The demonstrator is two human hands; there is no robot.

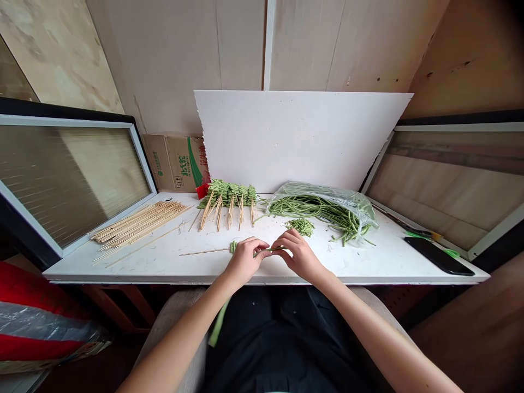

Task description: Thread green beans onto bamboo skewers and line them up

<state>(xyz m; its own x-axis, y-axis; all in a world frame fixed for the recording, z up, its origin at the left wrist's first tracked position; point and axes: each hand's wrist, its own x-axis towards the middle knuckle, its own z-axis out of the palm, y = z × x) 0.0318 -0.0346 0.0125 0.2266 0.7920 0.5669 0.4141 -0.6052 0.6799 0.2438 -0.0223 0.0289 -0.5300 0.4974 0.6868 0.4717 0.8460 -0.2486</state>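
Bean (279, 248) is pinched by the left hand (247, 257) and right hand (301, 255), in front of the small heap (301, 226). Thin sticks (139, 222) lie left of it.

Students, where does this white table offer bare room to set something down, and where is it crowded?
Bare: between the right hand and the smartphone; along the table's front edge, left of the left hand. Crowded: the back, with bean skewers beside bagged long beans.
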